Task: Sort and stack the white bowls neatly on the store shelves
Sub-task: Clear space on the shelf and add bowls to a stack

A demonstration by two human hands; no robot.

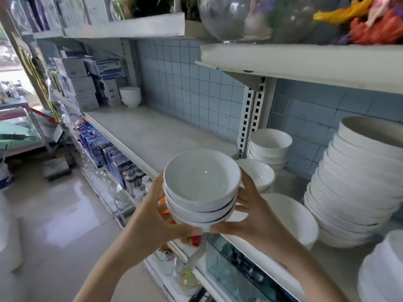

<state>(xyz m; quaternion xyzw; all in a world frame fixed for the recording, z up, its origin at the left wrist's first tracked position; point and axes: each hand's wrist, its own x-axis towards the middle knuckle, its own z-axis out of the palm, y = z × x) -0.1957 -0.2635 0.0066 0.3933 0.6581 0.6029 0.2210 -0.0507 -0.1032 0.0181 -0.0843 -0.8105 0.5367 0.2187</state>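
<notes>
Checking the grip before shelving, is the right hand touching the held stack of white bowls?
Touching. In the head view the right hand cups the stack of white bowls at its right side; the left hand grips the opposite side.

Daylight pours in from the far left, glaring off the glossy floor [72,205] and pricking a highlight inside the held stack of bowls [201,184]. Shelves [152,131] bow at the wide-angle edges; overhead glassware [235,18] smears soft.
</notes>
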